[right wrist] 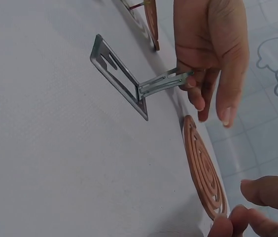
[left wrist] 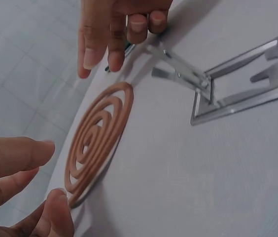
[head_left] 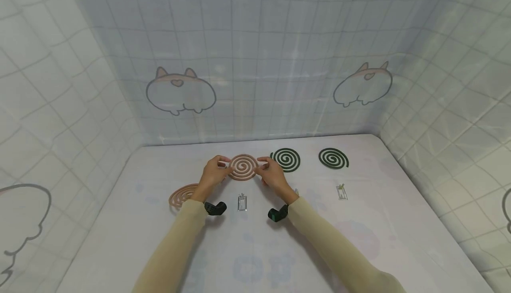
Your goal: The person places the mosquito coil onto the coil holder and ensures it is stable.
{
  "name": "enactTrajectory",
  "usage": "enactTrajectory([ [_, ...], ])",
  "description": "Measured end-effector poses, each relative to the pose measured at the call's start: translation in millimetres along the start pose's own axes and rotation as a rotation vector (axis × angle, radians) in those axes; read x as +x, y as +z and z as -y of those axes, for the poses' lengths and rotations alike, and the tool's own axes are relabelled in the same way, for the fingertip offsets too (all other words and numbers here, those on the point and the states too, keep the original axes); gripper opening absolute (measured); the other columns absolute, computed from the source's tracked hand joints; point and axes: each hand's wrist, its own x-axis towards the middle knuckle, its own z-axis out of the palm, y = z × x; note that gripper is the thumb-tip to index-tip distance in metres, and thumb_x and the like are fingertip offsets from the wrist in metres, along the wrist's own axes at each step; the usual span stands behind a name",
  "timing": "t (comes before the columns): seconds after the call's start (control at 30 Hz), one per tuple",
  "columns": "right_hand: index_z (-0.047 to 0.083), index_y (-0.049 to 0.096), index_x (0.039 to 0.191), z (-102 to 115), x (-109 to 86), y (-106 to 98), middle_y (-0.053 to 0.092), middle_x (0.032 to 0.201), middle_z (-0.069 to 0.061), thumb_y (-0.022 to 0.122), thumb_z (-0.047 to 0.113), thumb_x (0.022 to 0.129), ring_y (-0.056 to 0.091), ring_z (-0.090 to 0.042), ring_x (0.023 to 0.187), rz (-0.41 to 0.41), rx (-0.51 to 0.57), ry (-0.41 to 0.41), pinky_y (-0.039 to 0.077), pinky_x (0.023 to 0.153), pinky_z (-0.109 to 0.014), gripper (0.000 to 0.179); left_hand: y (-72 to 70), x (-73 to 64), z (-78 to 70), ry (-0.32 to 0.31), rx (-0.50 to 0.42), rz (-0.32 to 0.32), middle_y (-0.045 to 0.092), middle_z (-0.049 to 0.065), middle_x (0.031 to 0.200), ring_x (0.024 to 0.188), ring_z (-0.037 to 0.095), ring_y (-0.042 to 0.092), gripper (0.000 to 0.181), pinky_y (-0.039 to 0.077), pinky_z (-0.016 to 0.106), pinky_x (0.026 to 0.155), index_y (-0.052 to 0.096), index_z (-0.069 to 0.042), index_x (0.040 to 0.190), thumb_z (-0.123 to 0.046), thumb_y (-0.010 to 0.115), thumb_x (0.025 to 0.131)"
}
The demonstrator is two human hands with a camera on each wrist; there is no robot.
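Note:
A brown mosquito coil (head_left: pixel 243 167) lies flat on the white surface between the two hands. My left hand (head_left: pixel 213 175) is at its left edge, thumb and fingers apart, with fingertips close beside the rim in the left wrist view. On the other side, my right hand (head_left: pixel 273 175) has its fingertips near the right edge, loosely bent around no object. Nearer than the coil sits a metal coil stand (head_left: pixel 242 202), its narrow prongs raised from a rectangular frame (left wrist: pixel 237 109). Both wrist views show gaps between thumbs and fingers.
Another brown coil (head_left: pixel 177 197) rests raised at the left, partly behind the left wrist. Two green coils, one nearer (head_left: pixel 293 160) and one farther right (head_left: pixel 333 158), lie toward the back. A second stand (head_left: pixel 341 192) is at the right. Tiled-pattern walls (head_left: pixel 255 84) enclose the surface.

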Motion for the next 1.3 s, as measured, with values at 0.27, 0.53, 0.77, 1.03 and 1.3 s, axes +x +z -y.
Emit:
enactTrajectory([
  [0.27, 0.008, 0.059, 0.141, -0.4, 4.2, 1.8, 0.060, 0.096, -0.007, 0.073, 0.015, 0.097, 0.045, -0.008, 0.047, -0.014, -0.048, 0.045, 0.038, 0.042, -0.022, 0.047, 4.7, 7.6, 8.8, 0.001, 0.045, -0.027, 0.055, 0.023, 0.128, 0.095, 0.026, 0.059, 0.036, 0.054, 0.029, 0.069, 0.061, -0.002, 0.128, -0.010, 0.074, 0.095],
  [0.53, 0.006, 0.061, 0.139, 2.3, 6.9, 4.7, 0.063, 0.093, -0.008, 0.073, 0.017, 0.096, 0.047, -0.009, 0.046, -0.027, -0.162, 0.057, 0.039, 0.041, -0.021, 0.045, 6.0, 8.6, 8.0, -0.010, 0.053, -0.053, 0.054, 0.023, 0.127, 0.099, 0.028, 0.057, 0.039, 0.054, 0.029, 0.071, 0.061, -0.001, 0.127, -0.004, 0.076, 0.091],
  [0.77, 0.003, 0.067, 0.133, 4.6, 9.1, 7.3, 0.063, 0.096, -0.009, 0.073, 0.018, 0.096, 0.046, -0.008, 0.044, -0.032, -0.217, 0.073, 0.038, 0.040, -0.021, 0.041, 7.2, 9.0, 8.4, -0.033, 0.063, -0.056, 0.057, 0.020, 0.121, 0.095, 0.026, 0.057, 0.045, 0.055, 0.030, 0.073, 0.061, -0.002, 0.128, 0.001, 0.079, 0.086],
  [1.03, 0.003, 0.066, 0.134, 2.6, 11.6, 9.8, 0.065, 0.090, -0.007, 0.073, 0.017, 0.096, 0.044, -0.007, 0.040, -0.026, -0.253, 0.056, 0.037, 0.038, -0.021, 0.042, 6.9, 10.3, 13.0, -0.021, 0.066, -0.040, 0.057, 0.020, 0.118, 0.097, 0.027, 0.057, 0.046, 0.054, 0.032, 0.074, 0.062, -0.002, 0.127, 0.003, 0.080, 0.084],
  [1.3, 0.010, 0.059, 0.136, 3.0, 11.2, 11.5, 0.065, 0.083, -0.007, 0.071, 0.014, 0.096, 0.049, -0.010, 0.048, -0.030, -0.198, 0.025, 0.040, 0.042, -0.023, 0.042, 7.0, 12.2, 15.6, 0.009, 0.057, -0.053, 0.059, 0.019, 0.117, 0.101, 0.030, 0.057, 0.047, 0.052, 0.034, 0.076, 0.063, -0.003, 0.125, 0.003, 0.080, 0.083],
])
